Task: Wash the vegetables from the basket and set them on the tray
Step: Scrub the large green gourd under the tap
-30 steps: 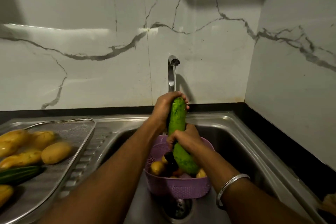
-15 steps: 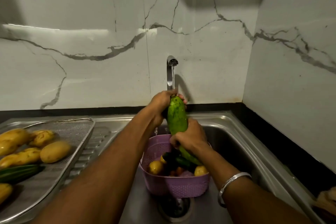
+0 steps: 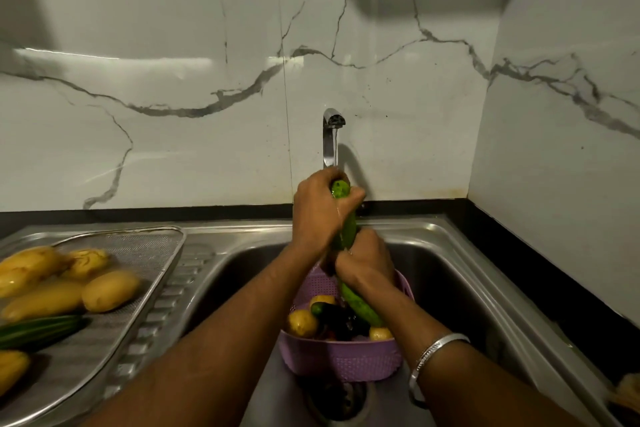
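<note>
Left hand [image 3: 317,215], right hand [image 3: 363,262] grip cucumber [image 3: 346,225], seemingly upright.

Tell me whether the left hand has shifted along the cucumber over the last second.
Barely. The left hand still grips the cucumber at its top end, just below the tap, as before.

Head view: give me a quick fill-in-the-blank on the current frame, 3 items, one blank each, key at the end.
1. Both hands grip the long green cucumber under the running ____.
2. The left hand holds its upper end; the right hand holds it lower, above the ____ basket.
3. The mesh tray with washed potatoes sits to the ____ of the sink basin.

Missing words: tap; purple; left
</note>
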The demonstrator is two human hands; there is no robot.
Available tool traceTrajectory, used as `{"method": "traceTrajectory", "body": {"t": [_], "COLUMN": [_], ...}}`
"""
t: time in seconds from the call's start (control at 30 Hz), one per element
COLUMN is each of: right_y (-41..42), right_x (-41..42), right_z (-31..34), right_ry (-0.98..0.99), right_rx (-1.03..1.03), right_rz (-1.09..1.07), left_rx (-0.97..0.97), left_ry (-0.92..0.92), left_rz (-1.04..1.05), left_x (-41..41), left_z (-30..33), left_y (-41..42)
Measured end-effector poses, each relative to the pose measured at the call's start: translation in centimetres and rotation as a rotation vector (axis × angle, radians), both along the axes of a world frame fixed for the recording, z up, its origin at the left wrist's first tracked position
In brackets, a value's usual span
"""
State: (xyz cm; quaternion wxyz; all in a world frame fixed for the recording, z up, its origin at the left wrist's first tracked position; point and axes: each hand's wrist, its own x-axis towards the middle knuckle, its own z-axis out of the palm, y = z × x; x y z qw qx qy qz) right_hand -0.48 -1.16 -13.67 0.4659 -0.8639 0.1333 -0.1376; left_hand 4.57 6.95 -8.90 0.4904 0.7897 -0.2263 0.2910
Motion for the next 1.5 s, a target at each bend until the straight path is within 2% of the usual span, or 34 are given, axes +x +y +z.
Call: {"method": "traceTrajectory", "body": {"t": [0.1,0.17,0.27,0.33,0.4,0.47,0.57,0.63,0.7,0.8,0.93,1.07,1.13,1.2,1.23,1.3,1.37,1.43,1.5], "right_y": [-0.6,-1.0,-1.5,-1.6,-1.5,-1.1,-0.3,-0.1,0.0,-0.6,-1.5,-2.1,-1.9,-1.6,-1.3,-1.0,-0.8,-1.0,-1.1], "right_x": [-0.6,-0.7,-0.5,-0.3,-0.1,0.4,1.1,1.5,1.4,0.8,0.1,-0.5,-0.7,-0.2,0.4,1.2,1.6,1.8,1.7], "right_z": [0.3,0.2,-0.4,-0.5,-0.5,-0.6,-0.8,-0.8,-0.7,-0.8,-1.0,-0.3,-0.1,-0.4,-0.6,-0.9,-1.0,-1.3,-1.4], "right_ry": [0.003,0.03,0.103,0.109,0.089,0.062,0.039,0.029,0.031,0.026,0.046,0.086,0.087,0.067,0.06,0.053,0.056,0.054,0.044], "right_rx": [-0.04,-0.024,0.074,0.151,0.198,0.201,0.201,0.168,0.115,0.086,0.212,0.269,0.275,0.28,0.254,0.163,0.081,0.076,0.09], "right_rz": [0.074,0.135,0.212,0.221,0.21,0.182,0.107,0.052,0.037,0.085,0.18,0.262,0.295,0.259,0.205,0.083,-0.026,-0.033,0.059], "left_rx": [0.041,-0.009,-0.23,-0.421,-0.585,-0.622,-0.387,-0.19,-0.076,0.019,-0.012,-0.249,-0.439,-0.572,-0.565,-0.407,-0.26,-0.165,-0.077], "left_ry": [0.228,0.395,0.764,0.879,0.824,0.64,0.325,0.139,0.045,0.139,0.42,0.751,0.794,0.743,0.68,0.499,0.341,0.288,0.248], "left_rz": [-0.041,-0.155,-0.508,-0.696,-0.736,-0.588,-0.224,-0.09,-0.01,-0.03,-0.298,-0.644,-0.745,-0.672,-0.562,-0.3,-0.164,-0.071,0.058], "left_x": [0.2,0.1,0.0,0.2,0.3,0.3,0.2,0.2,0.2,0.5,0.4,0.4,0.5,0.4,0.2,0.1,0.2,0.4,0.6], "left_z": [2.3,3.1,2.6,1.7,0.5,-0.7,-2.0,-2.4,-1.9,-0.2,1.8,1.1,0.1,-0.8,-1.1,-2.2,-3.0,-3.2,-3.0], "left_y": [0.6,1.1,1.6,1.7,1.3,0.4,-0.7,-0.9,-0.6,0.2,0.6,1.5,1.7,1.2,0.8,-0.2,-1.1,-1.4,-1.4]}}
